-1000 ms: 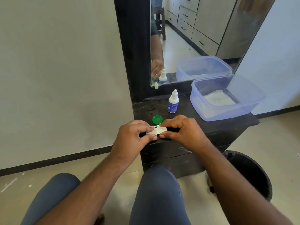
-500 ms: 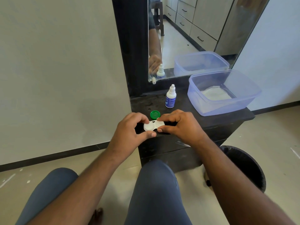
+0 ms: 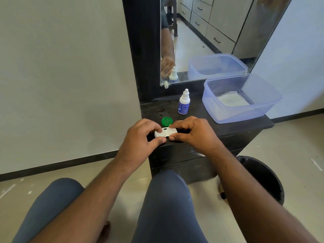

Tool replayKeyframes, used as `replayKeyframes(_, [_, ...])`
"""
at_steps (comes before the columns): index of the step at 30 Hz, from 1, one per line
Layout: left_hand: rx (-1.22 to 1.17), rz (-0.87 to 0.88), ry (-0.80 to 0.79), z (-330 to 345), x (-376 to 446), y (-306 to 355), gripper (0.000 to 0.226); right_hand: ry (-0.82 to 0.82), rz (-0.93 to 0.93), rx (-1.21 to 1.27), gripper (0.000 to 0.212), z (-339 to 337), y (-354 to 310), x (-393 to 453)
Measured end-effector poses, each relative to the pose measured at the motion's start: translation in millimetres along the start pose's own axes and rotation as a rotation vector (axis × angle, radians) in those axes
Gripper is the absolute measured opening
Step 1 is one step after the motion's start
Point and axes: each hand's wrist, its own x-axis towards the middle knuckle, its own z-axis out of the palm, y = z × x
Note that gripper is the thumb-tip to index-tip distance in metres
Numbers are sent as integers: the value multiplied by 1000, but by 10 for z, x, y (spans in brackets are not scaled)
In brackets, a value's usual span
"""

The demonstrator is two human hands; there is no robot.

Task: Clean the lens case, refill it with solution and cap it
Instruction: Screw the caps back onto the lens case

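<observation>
At the bottom of the frame I see my two knees in dark blue trousers, and my forearms run up from there to the middle of the picture. There both hands meet on the case [image 3: 165, 132], which sits at the front edge of the black counter [image 3: 236, 128]. My left hand [image 3: 140, 137] has its fingers curled round the case's left end, on a white cap [image 3: 159, 133] there, thumb underneath toward the counter edge. My right hand [image 3: 191, 132] pinches the right end between thumb and forefinger, and hides that well, so I cannot tell whether it is capped. Just beyond the case, touching nothing, lies a loose green cap [image 3: 166, 121] on the counter. From that I judge I am in the uncapping or capping stage, with the left cap under my fingers and the green one off. Further up the frame stands the solution bottle [image 3: 184, 102], upright and with its nozzle closed. To its right is a clear tub [image 3: 242, 100] with something white in the bottom. Behind them a mirror [image 3: 201, 37] repeats bottle and tub. A black bin [image 3: 263, 179] sits on the floor at lower right. The next move, I judge, calls for a steady right-hand hold while the left turns its cap.
</observation>
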Motion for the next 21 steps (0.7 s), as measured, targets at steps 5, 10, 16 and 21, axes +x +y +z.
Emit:
replayKeyframes(5, [-109, -37, 16, -30, -18, 24, 26, -6, -8, -4, 36, -1, -6, -10])
replayKeyframes(10, [-3, -23, 18, -7, -12, 35, 21, -4, -5, 0, 37, -5, -6, -4])
replayKeyframes(16, [39, 32, 3, -45, -8, 32, 27, 2, -9, -10, 37, -2, 9, -8])
replayKeyframes(21, [131, 135, 30, 21, -20, 28, 18, 0, -9, 3, 36, 6, 24, 6])
